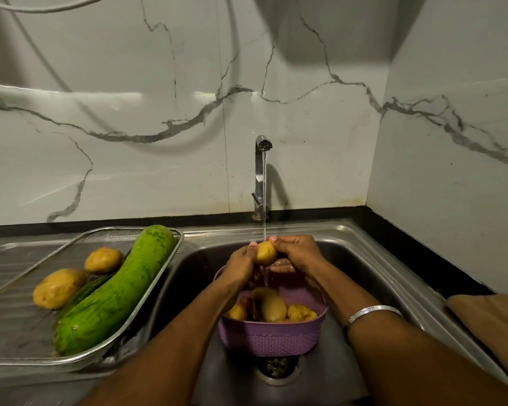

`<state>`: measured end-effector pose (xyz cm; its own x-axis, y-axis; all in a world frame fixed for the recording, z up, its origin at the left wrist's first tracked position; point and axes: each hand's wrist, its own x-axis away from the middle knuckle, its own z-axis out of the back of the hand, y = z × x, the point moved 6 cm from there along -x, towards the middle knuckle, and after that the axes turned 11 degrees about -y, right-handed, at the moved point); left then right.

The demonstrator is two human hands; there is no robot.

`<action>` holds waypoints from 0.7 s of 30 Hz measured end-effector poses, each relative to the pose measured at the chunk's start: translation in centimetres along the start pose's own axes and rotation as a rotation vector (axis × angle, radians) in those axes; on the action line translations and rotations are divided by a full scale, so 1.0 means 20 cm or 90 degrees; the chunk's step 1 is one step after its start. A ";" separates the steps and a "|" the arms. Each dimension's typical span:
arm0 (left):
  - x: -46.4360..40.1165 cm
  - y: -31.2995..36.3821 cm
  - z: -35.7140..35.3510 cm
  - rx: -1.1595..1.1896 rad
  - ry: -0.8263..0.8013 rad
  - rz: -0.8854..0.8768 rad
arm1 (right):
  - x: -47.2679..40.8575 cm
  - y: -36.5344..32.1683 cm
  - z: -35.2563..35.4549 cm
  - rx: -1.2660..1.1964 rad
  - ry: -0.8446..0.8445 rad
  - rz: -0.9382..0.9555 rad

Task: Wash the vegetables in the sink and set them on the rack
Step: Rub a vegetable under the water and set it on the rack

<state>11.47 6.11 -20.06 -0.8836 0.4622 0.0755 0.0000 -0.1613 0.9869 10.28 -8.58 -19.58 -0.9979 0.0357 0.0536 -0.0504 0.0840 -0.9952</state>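
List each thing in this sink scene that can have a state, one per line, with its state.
Tap: running.
Held potato: under the stream, gripped by both hands.
Left hand: fingers curled on the potato.
Right hand: fingers curled on the potato.
Purple basket: in the sink, holding potatoes.
Rack: holds a gourd and two potatoes.

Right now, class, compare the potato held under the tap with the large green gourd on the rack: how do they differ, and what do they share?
The potato is small, round and yellow-brown; the gourd is long, curved and green. The potato is held over the purple basket by the left hand and right hand under running water; the gourd lies untouched in the wire rack, its far end propped on the rim. Both look wet.
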 end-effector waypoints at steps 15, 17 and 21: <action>-0.11 -0.10 0.06 -0.063 0.129 0.077 | -0.03 0.00 -0.06 0.248 -0.074 0.042; -0.11 -0.11 0.06 -0.031 0.116 0.073 | -0.03 0.00 -0.08 0.252 -0.079 0.041; -0.12 -0.10 0.04 -0.043 0.107 0.068 | -0.03 -0.02 -0.05 0.242 0.006 0.064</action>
<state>13.93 6.09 -22.08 -0.9461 0.2878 0.1485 0.0711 -0.2628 0.9622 10.84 -7.61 -19.15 -0.9983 0.0340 -0.0471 0.0350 -0.2946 -0.9550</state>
